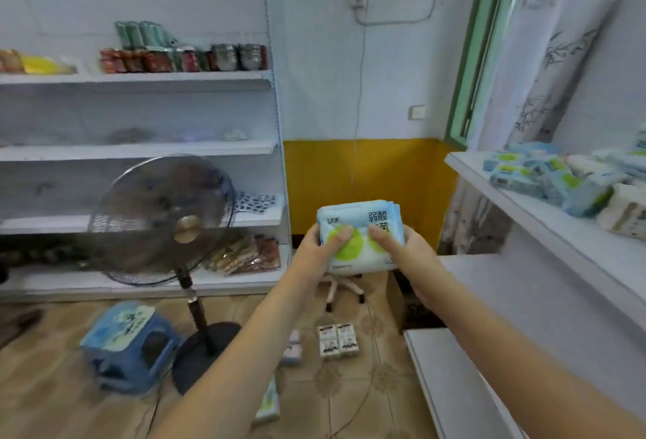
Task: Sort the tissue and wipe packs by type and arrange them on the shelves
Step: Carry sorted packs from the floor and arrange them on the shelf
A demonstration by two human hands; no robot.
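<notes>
Both hands hold a stack of blue-white wipe packs point(360, 236) at centre: left hand point(320, 250) grips its 9 o'clock edge, right hand point(407, 253) its 3 o'clock edge, thumbs on the front. Mixed packs point(566, 180) heaped on shelf point(545, 218) at 3 o'clock. Fan point(162, 218) at 9 o'clock; small packs point(337, 340) on floor at 6 o'clock.

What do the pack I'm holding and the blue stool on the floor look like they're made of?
The pack, gripped by the left hand and right hand, looks like soft printed plastic film: it dents under the thumbs and has a slight sheen. The blue stool looks like moulded rigid plastic, with one-piece legs and cut-out sides.
</notes>
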